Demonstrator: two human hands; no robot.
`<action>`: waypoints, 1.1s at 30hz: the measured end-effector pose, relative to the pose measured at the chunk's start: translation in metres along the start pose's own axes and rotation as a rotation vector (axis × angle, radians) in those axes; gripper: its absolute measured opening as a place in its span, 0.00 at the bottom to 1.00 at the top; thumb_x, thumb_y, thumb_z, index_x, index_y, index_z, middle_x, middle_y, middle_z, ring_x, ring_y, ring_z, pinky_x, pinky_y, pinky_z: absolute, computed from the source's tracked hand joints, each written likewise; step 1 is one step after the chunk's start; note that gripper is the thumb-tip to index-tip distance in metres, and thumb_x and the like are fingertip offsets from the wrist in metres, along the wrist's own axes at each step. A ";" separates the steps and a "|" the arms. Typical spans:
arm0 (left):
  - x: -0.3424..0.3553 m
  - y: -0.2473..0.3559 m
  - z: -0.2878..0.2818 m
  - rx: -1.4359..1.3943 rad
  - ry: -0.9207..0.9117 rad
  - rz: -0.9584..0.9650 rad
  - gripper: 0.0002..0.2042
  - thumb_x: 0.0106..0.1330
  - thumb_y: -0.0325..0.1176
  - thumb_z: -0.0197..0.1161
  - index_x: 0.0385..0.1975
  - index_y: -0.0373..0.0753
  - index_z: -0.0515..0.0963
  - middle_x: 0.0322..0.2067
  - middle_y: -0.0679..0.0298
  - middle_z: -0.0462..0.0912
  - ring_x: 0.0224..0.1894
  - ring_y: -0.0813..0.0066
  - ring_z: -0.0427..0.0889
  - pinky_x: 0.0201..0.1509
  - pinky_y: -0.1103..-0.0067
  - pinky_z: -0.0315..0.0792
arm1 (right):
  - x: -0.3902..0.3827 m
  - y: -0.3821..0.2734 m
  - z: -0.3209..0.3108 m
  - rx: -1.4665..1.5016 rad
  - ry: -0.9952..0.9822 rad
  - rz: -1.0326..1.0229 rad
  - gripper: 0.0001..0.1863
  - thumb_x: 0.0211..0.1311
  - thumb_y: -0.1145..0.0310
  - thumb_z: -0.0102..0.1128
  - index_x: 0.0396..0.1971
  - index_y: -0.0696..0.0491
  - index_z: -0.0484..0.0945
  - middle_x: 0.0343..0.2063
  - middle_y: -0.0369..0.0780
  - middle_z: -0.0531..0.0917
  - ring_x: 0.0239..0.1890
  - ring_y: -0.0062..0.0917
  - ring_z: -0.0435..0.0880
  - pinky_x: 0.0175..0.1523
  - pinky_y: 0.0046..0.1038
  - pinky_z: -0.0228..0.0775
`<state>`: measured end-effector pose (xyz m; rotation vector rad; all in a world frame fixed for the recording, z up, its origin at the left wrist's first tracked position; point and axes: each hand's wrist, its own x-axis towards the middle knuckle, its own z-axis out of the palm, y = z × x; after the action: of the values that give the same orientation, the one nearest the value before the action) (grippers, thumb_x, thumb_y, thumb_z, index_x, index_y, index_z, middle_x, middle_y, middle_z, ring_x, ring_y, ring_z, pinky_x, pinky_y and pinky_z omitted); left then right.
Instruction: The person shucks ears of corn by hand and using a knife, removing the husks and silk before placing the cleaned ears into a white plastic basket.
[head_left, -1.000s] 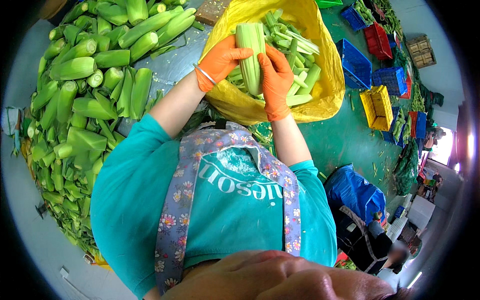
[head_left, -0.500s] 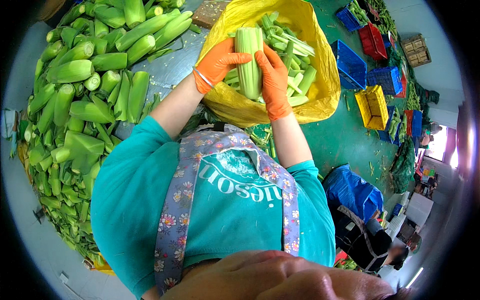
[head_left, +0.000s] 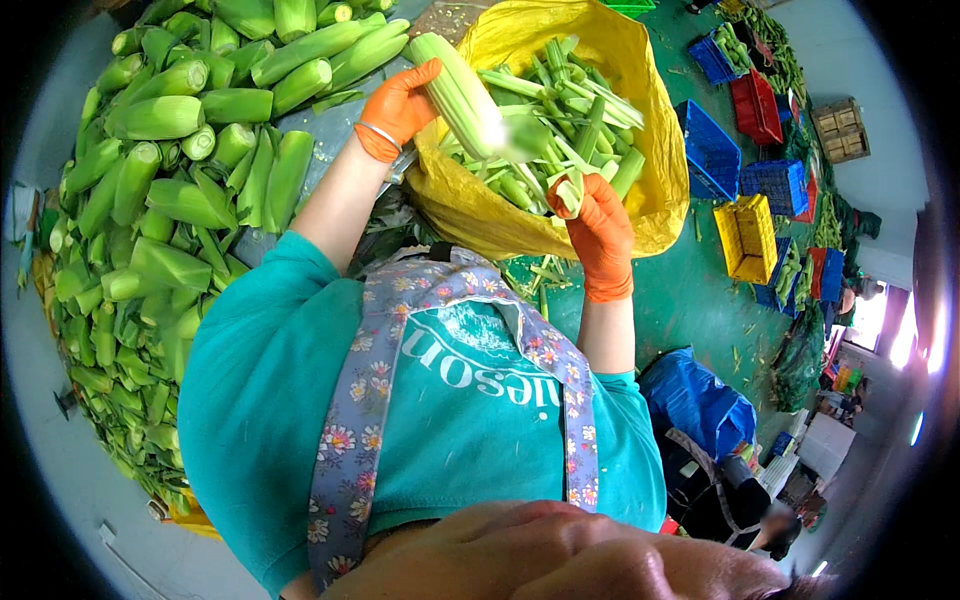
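My left hand (head_left: 398, 108), in an orange glove, grips one end of a pale green ear of corn (head_left: 455, 92). The ear lies tilted above a yellow sack (head_left: 668, 140); its other end is blurred. A strip of husk (head_left: 571, 190) is pinched in the fingers of my right hand (head_left: 604, 235), also in an orange glove, over the near side of the sack. Peeled green husks (head_left: 590, 112) fill the sack's inside. To my left, a large heap of unpeeled corn ears (head_left: 155, 118) covers much of the metal surface.
Blue crates (head_left: 710, 150), a yellow crate (head_left: 745, 240) and a red crate (head_left: 755, 108) stand on the green floor (head_left: 655, 320) at the right. A blue bag (head_left: 700, 400) and another person (head_left: 715, 490) in dark clothes are at the lower right. Husk scraps lie about.
My hands have moved apart. The ear has gone left and tilted in my left hand, while my right hand has come off it, down and to the right, with a husk strip.
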<state>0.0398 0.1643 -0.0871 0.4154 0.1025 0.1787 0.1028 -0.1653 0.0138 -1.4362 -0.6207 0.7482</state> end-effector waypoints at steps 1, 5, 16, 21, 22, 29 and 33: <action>0.003 0.003 -0.002 -0.012 0.003 0.005 0.17 0.67 0.32 0.64 0.52 0.31 0.75 0.49 0.54 0.81 0.52 0.59 0.80 0.64 0.64 0.71 | 0.000 0.000 0.003 0.026 -0.015 -0.045 0.09 0.68 0.64 0.56 0.33 0.55 0.74 0.30 0.37 0.74 0.37 0.25 0.69 0.49 0.28 0.60; 0.004 0.004 0.007 -0.013 0.010 0.032 0.18 0.67 0.34 0.65 0.52 0.31 0.75 0.47 0.54 0.82 0.51 0.59 0.80 0.63 0.64 0.71 | 0.001 -0.007 0.010 0.022 -0.001 -0.121 0.10 0.70 0.63 0.54 0.35 0.55 0.73 0.32 0.37 0.74 0.38 0.25 0.70 0.50 0.29 0.60; 0.028 0.007 -0.043 0.073 0.245 0.350 0.20 0.73 0.50 0.54 0.48 0.37 0.75 0.44 0.56 0.81 0.47 0.63 0.81 0.55 0.63 0.76 | -0.024 -0.005 0.033 -0.269 0.093 -0.373 0.09 0.73 0.67 0.51 0.38 0.56 0.75 0.28 0.36 0.78 0.29 0.20 0.73 0.37 0.22 0.65; 0.016 0.033 -0.009 0.189 0.253 0.286 0.21 0.69 0.48 0.61 0.49 0.34 0.75 0.41 0.57 0.83 0.40 0.64 0.83 0.49 0.71 0.79 | -0.004 -0.009 -0.001 -0.419 0.338 -0.212 0.12 0.65 0.71 0.60 0.47 0.57 0.80 0.44 0.42 0.82 0.39 0.25 0.79 0.47 0.23 0.69; 0.011 0.014 0.012 0.383 0.182 0.279 0.19 0.69 0.46 0.62 0.48 0.36 0.76 0.38 0.62 0.83 0.36 0.69 0.83 0.45 0.74 0.79 | 0.021 -0.015 0.005 -0.934 0.374 -0.386 0.15 0.64 0.71 0.61 0.50 0.56 0.80 0.46 0.42 0.82 0.43 0.26 0.80 0.50 0.24 0.70; -0.023 -0.048 0.109 0.374 -0.159 0.169 0.20 0.70 0.39 0.61 0.58 0.38 0.70 0.48 0.66 0.78 0.51 0.76 0.78 0.56 0.77 0.72 | 0.077 0.001 0.063 -0.678 0.402 -0.516 0.19 0.57 0.68 0.69 0.49 0.55 0.82 0.42 0.43 0.83 0.44 0.32 0.81 0.50 0.29 0.73; -0.037 -0.047 0.105 0.438 -0.241 0.057 0.28 0.68 0.30 0.57 0.67 0.36 0.60 0.57 0.63 0.72 0.60 0.73 0.72 0.65 0.75 0.66 | 0.070 0.014 0.059 -0.461 0.489 -0.463 0.11 0.56 0.70 0.68 0.39 0.56 0.85 0.38 0.43 0.84 0.42 0.32 0.83 0.50 0.29 0.73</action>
<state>0.0254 0.0737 -0.0084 0.8732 -0.1102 0.1603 0.1007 -0.0738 -0.0012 -1.7249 -0.7273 -0.1285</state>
